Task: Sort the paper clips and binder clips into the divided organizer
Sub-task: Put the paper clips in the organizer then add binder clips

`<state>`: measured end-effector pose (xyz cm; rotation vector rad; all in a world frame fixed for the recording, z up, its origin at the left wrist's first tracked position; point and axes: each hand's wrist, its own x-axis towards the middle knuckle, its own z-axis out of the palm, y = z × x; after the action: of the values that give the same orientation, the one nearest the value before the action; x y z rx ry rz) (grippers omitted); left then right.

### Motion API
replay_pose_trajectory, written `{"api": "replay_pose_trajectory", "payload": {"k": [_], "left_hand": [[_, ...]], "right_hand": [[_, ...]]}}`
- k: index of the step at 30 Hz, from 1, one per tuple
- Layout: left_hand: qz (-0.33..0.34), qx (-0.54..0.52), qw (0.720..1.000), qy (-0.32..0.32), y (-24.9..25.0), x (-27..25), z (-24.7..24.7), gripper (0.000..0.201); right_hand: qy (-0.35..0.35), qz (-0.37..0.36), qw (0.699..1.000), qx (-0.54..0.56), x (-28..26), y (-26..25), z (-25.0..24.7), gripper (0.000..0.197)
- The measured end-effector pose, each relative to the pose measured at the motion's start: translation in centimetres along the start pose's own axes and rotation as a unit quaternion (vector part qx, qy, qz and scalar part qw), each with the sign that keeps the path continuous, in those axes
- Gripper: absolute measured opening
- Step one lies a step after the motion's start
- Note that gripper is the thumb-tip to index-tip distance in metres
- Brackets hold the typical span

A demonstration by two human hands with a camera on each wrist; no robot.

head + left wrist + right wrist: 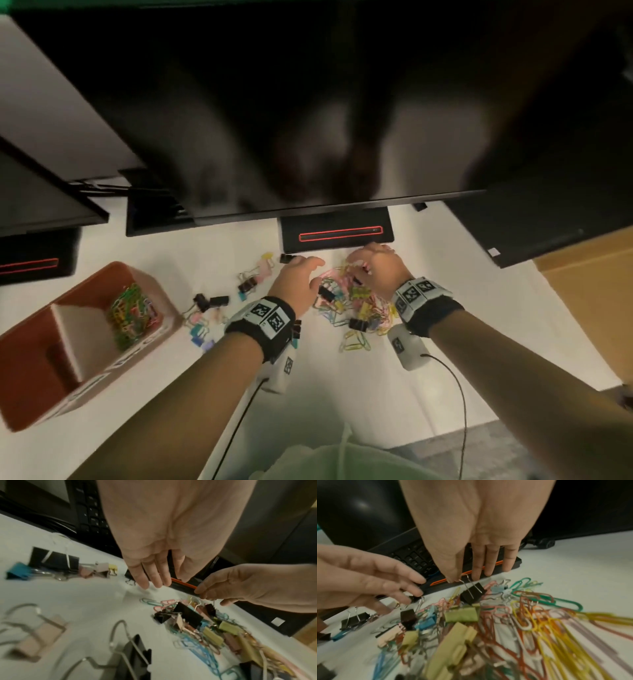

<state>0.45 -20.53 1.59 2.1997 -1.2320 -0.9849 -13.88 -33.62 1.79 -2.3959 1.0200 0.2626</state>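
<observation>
A brown divided organizer (34,394) stands at the left of the white desk, with coloured paper clips (132,317) in its far compartment. A mixed pile of paper clips and binder clips (356,308) (505,622) lies under both hands. My right hand (453,580) (356,270) pinches the wire handle of a black binder clip (471,594) between thumb and forefinger, at the pile's far edge. My left hand (317,272) (164,582) hovers just to the left with fingers relaxed, holding nothing.
Loose binder clips (212,301) lie between the organizer and the pile. A black monitor stand with a red line (335,233) sits right behind the hands, under a big dark monitor. A keyboard (412,557) lies behind it. A cardboard surface (582,291) borders the desk's right.
</observation>
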Motion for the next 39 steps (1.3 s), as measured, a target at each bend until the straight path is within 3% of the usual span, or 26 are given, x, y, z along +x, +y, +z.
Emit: {"api": "replay_pose_trajectory", "payload": {"k": [4,9,12,14,17,20,28,33,39], "left_hand": [[-0.03,0.026,0.999,0.001,0.0,1.8,1.4,0.029],[-0.053,0.047,0.997,-0.014,-0.5,1.1,2.0,0.053],[-0.05,0.054,0.997,-0.033,-0.8,0.3,2.0,0.062],[-0.05,0.049,0.997,-0.022,-0.9,0.1,2.1,0.057],[-0.043,0.07,0.997,0.016,-0.8,0.6,2.2,0.048],[-0.029,0.092,0.995,0.012,-0.6,1.4,2.3,0.042],[-0.03,0.063,0.998,0.004,-0.7,1.9,2.2,0.019],[-0.036,0.082,0.996,-0.003,-0.7,1.7,2.0,0.018],[-0.062,0.069,0.996,0.002,-1.3,1.0,1.1,0.022]], "right_hand": [[-0.032,-0.051,0.998,-0.028,-0.4,0.4,1.5,0.028],[-0.093,-0.114,0.988,-0.041,-2.5,1.6,2.4,0.045],[-0.077,-0.116,0.99,-0.009,-2.8,2.0,1.9,0.048],[-0.062,-0.115,0.991,0.001,-2.2,1.7,1.3,0.051],[-0.109,-0.132,0.984,-0.049,-1.0,0.3,0.7,0.062],[-0.145,-0.126,0.977,-0.095,-0.4,-1.0,1.4,0.069],[-0.172,-0.084,0.981,-0.025,0.6,-1.5,1.7,0.051],[-0.172,-0.044,0.984,0.019,0.3,-0.9,1.9,0.049],[-0.185,-0.04,0.982,-0.008,0.2,-0.6,1.4,0.027]]}}
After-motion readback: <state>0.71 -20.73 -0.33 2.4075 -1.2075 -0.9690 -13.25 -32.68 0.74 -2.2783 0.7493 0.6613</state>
